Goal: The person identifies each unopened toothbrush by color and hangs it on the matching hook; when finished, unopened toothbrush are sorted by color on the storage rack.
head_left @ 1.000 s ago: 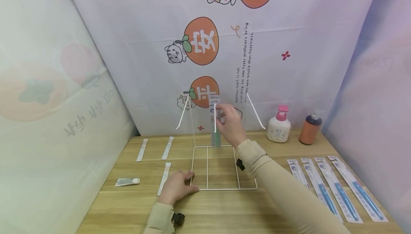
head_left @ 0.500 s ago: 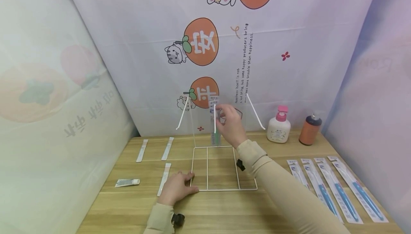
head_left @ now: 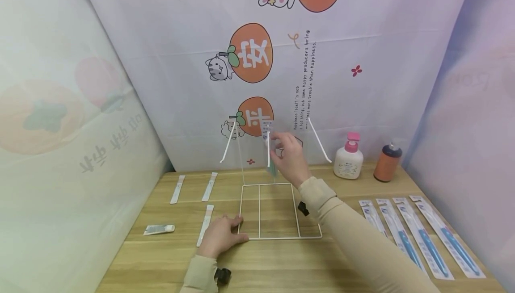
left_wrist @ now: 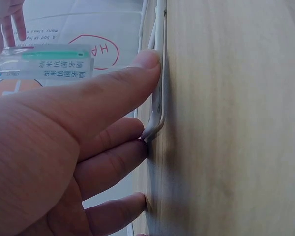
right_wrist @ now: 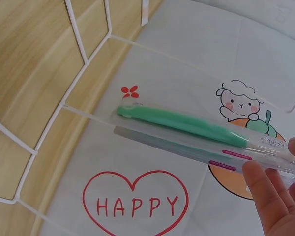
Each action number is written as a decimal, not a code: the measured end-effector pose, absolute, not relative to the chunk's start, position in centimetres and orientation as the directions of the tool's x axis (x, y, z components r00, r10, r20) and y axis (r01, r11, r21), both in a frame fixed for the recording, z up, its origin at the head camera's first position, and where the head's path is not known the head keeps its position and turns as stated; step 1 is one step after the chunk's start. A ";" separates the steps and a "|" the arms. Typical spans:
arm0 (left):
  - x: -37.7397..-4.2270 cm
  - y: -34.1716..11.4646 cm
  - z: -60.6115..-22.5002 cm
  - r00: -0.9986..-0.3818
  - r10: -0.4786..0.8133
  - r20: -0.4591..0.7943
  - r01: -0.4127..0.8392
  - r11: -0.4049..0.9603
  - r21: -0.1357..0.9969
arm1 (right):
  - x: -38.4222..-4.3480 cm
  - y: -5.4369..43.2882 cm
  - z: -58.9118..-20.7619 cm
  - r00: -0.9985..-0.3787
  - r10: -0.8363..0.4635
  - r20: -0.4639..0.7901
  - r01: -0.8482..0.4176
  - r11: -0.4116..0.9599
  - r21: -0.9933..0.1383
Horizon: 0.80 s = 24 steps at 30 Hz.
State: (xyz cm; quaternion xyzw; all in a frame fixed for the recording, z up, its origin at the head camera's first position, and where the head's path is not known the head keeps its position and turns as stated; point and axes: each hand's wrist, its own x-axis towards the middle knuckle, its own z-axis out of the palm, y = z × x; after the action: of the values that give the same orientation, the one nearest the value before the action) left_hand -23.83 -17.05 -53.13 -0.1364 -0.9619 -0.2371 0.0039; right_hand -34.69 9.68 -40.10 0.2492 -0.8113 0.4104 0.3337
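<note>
My right hand (head_left: 290,156) pinches the upper part of a packaged toothbrush (right_wrist: 182,123) with a green handle, beside the middle hook (head_left: 268,154) of a white wire rack (head_left: 259,212). The clear pack overlaps that hook in the head view; a duller strip with a pink label runs alongside the handle in the right wrist view. My left hand (head_left: 221,236) grips the front left corner of the rack's base. In the left wrist view, its thumb (left_wrist: 147,60) lies on the wire and its fingers reach the corner from the other side.
Two other hooks, left (head_left: 228,143) and right (head_left: 319,141), jut from the rack. Several blue-handled packaged toothbrushes (head_left: 430,239) lie at right, below a pump bottle (head_left: 348,162) and an orange bottle (head_left: 388,165). Slim white packets (head_left: 209,186) and a small tube (head_left: 158,229) lie left.
The toothbrush pack has tilted, its lower end coming up and slightly to the right, while my right hand stays almost in place. My left hand has not moved on the rack.
</note>
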 end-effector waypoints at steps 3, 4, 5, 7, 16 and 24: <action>-23.8 -17.1 -53.2 -0.962 0.265 0.072 0.268 0.851 0.452 | -34.4 9.9 -40.2 -0.638 -0.139 0.758 -0.698 0.521 -0.492; -23.8 -17.1 -53.2 -0.961 0.266 0.072 0.269 0.852 0.449 | -34.3 10.0 -40.2 -0.639 -0.141 0.756 -0.700 0.514 -0.496; -23.8 -17.0 -53.1 -0.960 0.269 0.074 0.273 0.852 0.447 | -34.2 10.2 -40.3 -0.641 -0.141 0.754 -0.702 0.505 -0.502; -23.8 -17.0 -53.2 -0.960 0.271 0.072 0.274 0.852 0.446 | -33.9 10.6 -40.5 -0.651 -0.140 0.746 -0.698 0.498 -0.515; -23.8 -17.0 -53.2 -0.961 0.265 0.078 0.272 0.858 0.436 | -31.6 16.0 -42.2 -0.714 -0.168 0.680 -0.644 0.539 -0.543; -23.7 -16.9 -53.2 -0.964 0.259 0.063 0.260 0.856 0.446 | -30.4 24.5 -44.7 -0.828 -0.190 0.527 -0.521 0.608 -0.599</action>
State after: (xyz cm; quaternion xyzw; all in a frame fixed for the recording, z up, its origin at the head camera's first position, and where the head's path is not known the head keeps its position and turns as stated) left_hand -23.68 -16.92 -53.23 -0.1347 -0.9634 -0.2317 0.0005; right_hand -30.38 24.48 -44.73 0.2038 -0.8717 0.3928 0.2104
